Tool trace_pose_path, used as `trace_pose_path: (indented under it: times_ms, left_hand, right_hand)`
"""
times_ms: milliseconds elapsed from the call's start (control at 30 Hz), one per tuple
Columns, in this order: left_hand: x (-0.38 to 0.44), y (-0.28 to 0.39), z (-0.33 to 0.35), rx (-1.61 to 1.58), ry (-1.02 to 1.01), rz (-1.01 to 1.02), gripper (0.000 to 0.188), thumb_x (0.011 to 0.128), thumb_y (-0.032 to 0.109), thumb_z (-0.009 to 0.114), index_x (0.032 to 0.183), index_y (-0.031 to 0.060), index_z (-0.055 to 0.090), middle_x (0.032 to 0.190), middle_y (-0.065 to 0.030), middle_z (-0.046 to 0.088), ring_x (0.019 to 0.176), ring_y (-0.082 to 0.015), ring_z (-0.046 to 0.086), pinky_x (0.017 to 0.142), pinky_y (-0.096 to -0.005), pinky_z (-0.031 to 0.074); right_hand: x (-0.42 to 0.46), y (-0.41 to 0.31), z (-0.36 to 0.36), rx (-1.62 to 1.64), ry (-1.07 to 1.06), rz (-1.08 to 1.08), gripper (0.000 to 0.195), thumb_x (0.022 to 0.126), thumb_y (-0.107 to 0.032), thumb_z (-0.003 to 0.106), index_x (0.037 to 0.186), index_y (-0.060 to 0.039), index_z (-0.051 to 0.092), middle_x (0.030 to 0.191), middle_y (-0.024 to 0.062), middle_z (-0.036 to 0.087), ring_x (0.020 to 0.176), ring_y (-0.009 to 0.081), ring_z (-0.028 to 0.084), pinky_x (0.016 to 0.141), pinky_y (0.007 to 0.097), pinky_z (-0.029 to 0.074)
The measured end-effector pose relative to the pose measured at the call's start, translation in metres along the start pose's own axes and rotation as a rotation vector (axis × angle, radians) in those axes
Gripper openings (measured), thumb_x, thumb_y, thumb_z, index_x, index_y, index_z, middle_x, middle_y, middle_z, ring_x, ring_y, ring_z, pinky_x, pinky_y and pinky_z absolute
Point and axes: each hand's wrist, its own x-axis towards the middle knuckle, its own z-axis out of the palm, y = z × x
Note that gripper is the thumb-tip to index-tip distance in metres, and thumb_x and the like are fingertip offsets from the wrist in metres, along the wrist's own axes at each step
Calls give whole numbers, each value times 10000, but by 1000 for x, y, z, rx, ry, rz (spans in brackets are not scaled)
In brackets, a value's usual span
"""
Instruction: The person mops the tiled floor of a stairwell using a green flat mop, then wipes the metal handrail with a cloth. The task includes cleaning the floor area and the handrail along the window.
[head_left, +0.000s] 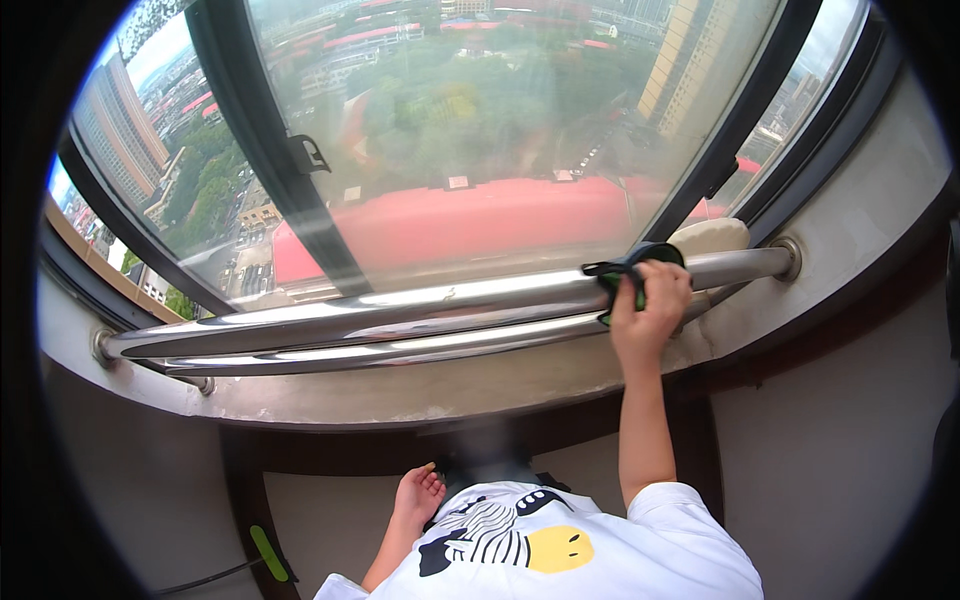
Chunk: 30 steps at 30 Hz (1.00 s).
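Observation:
In front of me is a window with dark metal frames and a hazy glass pane (480, 112). My right hand (652, 300) grips a black and green handheld tool (664, 253), whose exact kind I cannot tell, over the right part of the upper stainless steel rail (510, 300). A pale, rounded thing (712, 234) shows just behind that rail, to the right of the tool. Low beside my body, my left hand (421, 491) hangs near my waist with loosely curled fingers. Nothing is plainly held in it.
A second steel rail (375, 354) runs beneath the upper one, above the stone sill (420, 401). Black latches (309, 154) sit on the window frames. A green and black tool head (268, 553) on a thin pole lies low on the left. Buildings stand far below outside.

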Motion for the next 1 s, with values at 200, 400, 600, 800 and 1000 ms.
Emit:
trace_pose_path:
  times_ms: [200,400,600,800,1000]
  left_hand:
    - [-7,19,-21,-77,5,26,184,900,191,582,977,42,659,812,-56,585,775,-197,541,800,-357,482]
    - [-5,38,-57,-169,-8,91,180,909,190,582,968,37,655,830,-63,595,774,-202,546,790,-364,502]
    - [-12,41,-81,-226,73,100,163,901,173,599,966,30,643,845,-64,605,804,-206,555,817,-365,503]
    - [-10,29,-60,-246,77,115,156,893,174,603,949,39,656,849,-61,607,809,-197,558,811,-364,498]
    - [-22,9,-48,-235,97,82,198,906,188,580,985,30,670,853,-59,607,817,-197,552,826,-358,490]
  right_hand:
    - [-35,-210,54,268,-288,-267,444,719,-229,708,1127,-64,652,1127,78,607,1055,285,533,869,464,370]
    - [-39,-247,77,201,-224,-354,525,666,-291,726,1165,-134,682,1196,-7,624,1056,201,531,900,401,344]
    - [-32,-161,46,1,-230,-333,500,715,-308,664,1180,-126,688,1242,4,629,992,235,501,888,411,368]
    - [-13,12,-12,-191,-26,-109,341,843,-143,558,1129,1,675,1184,123,666,990,332,513,938,435,419]
    - [-12,41,-5,-84,53,-34,245,844,-91,570,1030,27,674,1072,150,688,940,331,548,900,433,449]
